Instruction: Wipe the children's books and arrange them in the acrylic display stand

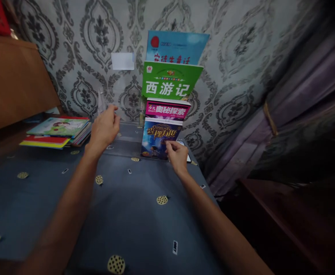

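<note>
A clear plastic book rack (121, 147) stands on the cloth against the wall. In its right part several books lean in stepped rows: a light-blue book (179, 44) at the back, a green book (167, 78), a magenta book (167, 110), and a dark-blue book (156, 141) in front. My left hand (106, 124) is closed with bent fingers at the rack's left side panel. With its fingers pinched together, my right hand (177, 152) is at the rack's right front, fingertips before the dark-blue book's lower right. The exact contact there is hard to see.
To the left lies a pile of thin books (58, 128) beside a wooden cabinet (15, 76). A phone-like object (188, 157) shows partly behind my right hand. A blue patterned cloth (133, 221) covers the table; a curtain (250, 126) hangs at right.
</note>
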### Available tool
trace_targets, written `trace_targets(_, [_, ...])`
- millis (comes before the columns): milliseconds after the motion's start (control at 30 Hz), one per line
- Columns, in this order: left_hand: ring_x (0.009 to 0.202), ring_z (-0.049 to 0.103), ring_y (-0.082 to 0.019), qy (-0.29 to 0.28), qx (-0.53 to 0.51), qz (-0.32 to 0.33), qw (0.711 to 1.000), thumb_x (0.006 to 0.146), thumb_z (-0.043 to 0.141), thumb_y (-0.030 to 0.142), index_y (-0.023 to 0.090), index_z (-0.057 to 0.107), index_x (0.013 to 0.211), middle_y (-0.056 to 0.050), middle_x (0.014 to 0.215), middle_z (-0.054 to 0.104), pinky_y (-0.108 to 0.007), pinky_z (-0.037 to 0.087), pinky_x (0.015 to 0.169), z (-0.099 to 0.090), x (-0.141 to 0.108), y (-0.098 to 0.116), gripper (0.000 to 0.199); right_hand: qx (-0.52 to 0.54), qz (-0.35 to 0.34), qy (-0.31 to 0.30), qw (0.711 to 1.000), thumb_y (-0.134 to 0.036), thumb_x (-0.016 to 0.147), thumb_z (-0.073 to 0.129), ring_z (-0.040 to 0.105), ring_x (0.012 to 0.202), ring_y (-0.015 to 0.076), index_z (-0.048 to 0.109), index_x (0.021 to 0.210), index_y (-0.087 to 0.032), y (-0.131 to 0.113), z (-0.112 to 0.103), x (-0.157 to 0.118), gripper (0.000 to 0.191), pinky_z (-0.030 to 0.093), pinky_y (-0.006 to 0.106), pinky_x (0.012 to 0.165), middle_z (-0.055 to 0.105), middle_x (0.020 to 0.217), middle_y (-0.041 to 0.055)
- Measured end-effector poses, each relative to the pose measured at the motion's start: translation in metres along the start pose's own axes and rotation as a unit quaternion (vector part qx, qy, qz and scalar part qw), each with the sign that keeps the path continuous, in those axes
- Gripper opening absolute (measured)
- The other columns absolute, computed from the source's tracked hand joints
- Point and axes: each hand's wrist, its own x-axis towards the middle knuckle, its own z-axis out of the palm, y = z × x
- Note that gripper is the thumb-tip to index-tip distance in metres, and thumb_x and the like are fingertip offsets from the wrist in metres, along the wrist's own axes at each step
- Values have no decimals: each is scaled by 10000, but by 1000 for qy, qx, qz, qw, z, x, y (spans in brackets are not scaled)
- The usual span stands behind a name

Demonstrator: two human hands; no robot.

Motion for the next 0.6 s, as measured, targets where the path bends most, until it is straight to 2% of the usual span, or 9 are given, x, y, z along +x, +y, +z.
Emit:
trace_targets(133, [1081, 634, -228, 17, 16, -19, 1000, 983, 321, 300, 167, 526, 1313, -74, 1113, 689, -391, 453, 997, -17, 2, -16, 411, -7, 0, -7, 1000, -503, 778, 561, 547, 499, 168, 744, 785, -150, -3, 3, -4, 398, 409, 272, 487, 637, 564, 25])
trace_targets(267, [1104, 622, -273, -6, 63, -59, 996, 972, 366, 299, 166, 599, 1237, -103, 1122, 697, -430, 453, 994, -22, 2, -31, 377, -22, -14, -21, 999, -497, 791, 555, 558, 507, 172, 751, 798, -150, -3, 5, -7, 398, 407, 267, 475, 649, 570, 31])
trace_targets(433, [1098, 614, -319, -34, 130, -107, 985, 964, 364, 267, 168, 651, 1135, -144, 1135, 691, -458, 467, 961, -14, 3, -48, 348, -22, -26, -18, 999, -497, 770, 587, 576, 496, 182, 755, 791, -154, -1, 7, -8, 383, 426, 281, 475, 686, 602, 48])
trace_targets(600, [1303, 478, -379, -15, 172, -137, 975, 925, 374, 173, 60, 610, 1214, -254, 1291, 610, -524, 372, 1070, -2, 3, -76, 390, -27, -30, -19, 999, -506, 756, 603, 566, 465, 188, 755, 768, -161, 0, 10, -7, 378, 419, 293, 473, 663, 551, 40])
